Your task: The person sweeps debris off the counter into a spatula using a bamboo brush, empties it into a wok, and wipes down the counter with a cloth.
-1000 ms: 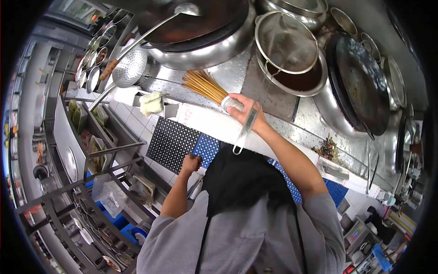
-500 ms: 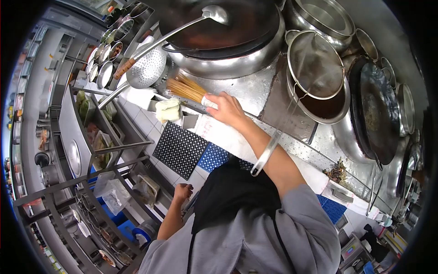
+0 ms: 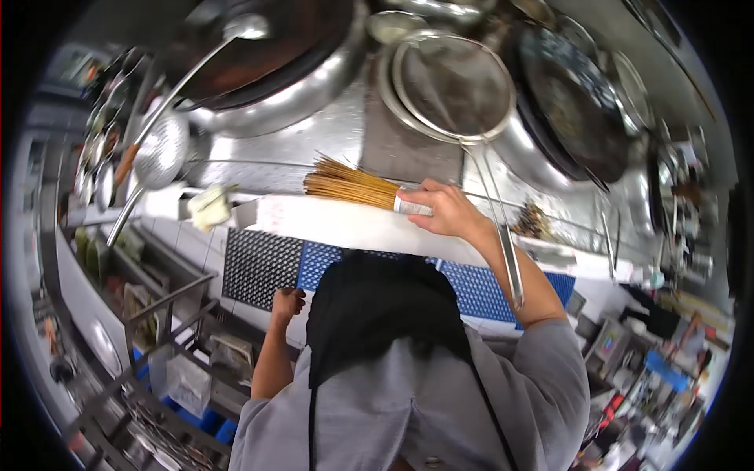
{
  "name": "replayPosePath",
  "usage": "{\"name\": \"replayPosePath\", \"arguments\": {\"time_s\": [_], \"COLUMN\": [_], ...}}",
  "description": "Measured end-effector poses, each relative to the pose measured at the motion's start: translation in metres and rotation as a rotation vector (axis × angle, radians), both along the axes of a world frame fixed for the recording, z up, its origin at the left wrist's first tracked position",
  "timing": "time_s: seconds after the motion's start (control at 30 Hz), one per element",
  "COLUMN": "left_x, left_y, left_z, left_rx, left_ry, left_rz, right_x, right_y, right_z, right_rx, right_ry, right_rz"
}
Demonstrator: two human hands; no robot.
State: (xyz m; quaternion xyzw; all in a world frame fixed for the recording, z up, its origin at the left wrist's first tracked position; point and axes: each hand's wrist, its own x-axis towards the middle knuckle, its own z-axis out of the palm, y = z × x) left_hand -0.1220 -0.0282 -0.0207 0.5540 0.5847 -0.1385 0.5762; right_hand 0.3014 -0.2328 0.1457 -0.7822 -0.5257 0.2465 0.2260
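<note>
My right hand (image 3: 446, 207) is wrapped round the white-bound end of a bamboo brush (image 3: 349, 183), whose bristles point left over the front edge of the metal stove top (image 3: 290, 145). The long handle of a round mesh strainer (image 3: 455, 86) passes over my right forearm; the strainer rests on a metal pot. Low on the left, my left hand (image 3: 288, 303) hangs beside my black apron (image 3: 377, 314) with its fingers curled; whether it holds anything is hidden.
A large wok (image 3: 259, 55) with a ladle (image 3: 247, 28) stands at the upper left, near a perforated skimmer (image 3: 162, 149). Another dark wok (image 3: 569, 110) is at the right. Food scraps (image 3: 532, 220) lie on the stove's front edge. A metal rack (image 3: 169, 302) stands at the left.
The view has turned and shifted right. My right hand and the brush have moved right along the stove's front edge, away from the skimmer. My left hand remains low beside the apron.
</note>
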Motion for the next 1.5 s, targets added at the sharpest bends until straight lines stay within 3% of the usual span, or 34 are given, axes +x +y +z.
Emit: {"name": "replayPosePath", "arguments": {"time_s": [0.2,0.23,0.37,0.5,0.6,0.67,0.7,0.73,0.83,0.97,1.07,1.2,1.3,1.33,1.37,1.5], "left_x": [0.102,0.125,0.215,0.274,0.31,0.328,0.337,0.343,0.349,0.323,0.304,0.283,0.268,0.267,0.265,0.259], "left_y": [0.001,-0.003,-0.043,-0.095,-0.144,-0.172,-0.185,-0.197,-0.206,-0.192,-0.186,-0.166,-0.147,-0.143,-0.139,-0.133], "left_z": [0.035,0.051,0.144,0.201,0.209,0.208,0.207,0.208,0.222,0.217,0.213,0.199,0.19,0.192,0.195,0.202], "left_rx": [-0.176,-0.196,-0.354,-0.614,-0.803,-1.109,-1.26,-1.293,-1.294,-1.136,-0.952,-0.786,-0.702,-0.697,-0.693,-0.639], "left_ry": [-0.222,-0.273,-0.546,-0.715,-0.7,-0.783,-0.814,-0.883,-0.946,-0.977,-1.027,-1.101,-1.096,-1.091,-1.087,-1.028], "left_rz": [-0.297,-0.346,-0.545,-0.713,-0.506,-0.324,-0.227,-0.216,-0.165,-0.113,0.012,0.204,0.27,0.268,0.269,0.272], "right_x": [0.045,0.052,0.084,0.103,0.098,0.098,0.094,0.091,0.095,0.111,0.121,0.125,0.138,0.138,0.14,0.135], "right_y": [-0.136,-0.151,-0.215,-0.247,-0.246,-0.239,-0.232,-0.227,-0.256,-0.331,-0.362,-0.351,-0.34,-0.342,-0.35,-0.389], "right_z": [0.044,0.068,0.103,0.156,0.148,0.094,0.069,0.06,0.066,0.112,0.14,0.095,0.048,0.057,0.075,0.119], "right_rx": [-0.05,-0.22,-0.274,-0.392,-0.133,0.042,0.092,-0.03,-0.16,-0.339,-0.324,0.036,-0.16,-0.098,-0.202,-0.348], "right_ry": [-0.013,-0.062,-0.071,-0.006,0.132,0.261,0.226,0.101,0.092,-0.009,0.056,0.263,0.416,0.422,0.527,0.319], "right_rz": [-0.111,-0.13,-0.234,-0.417,-0.486,-0.517,-0.515,-0.524,-0.571,-0.604,-0.679,-0.644,-0.79,-0.817,-0.906,-1.006]}}
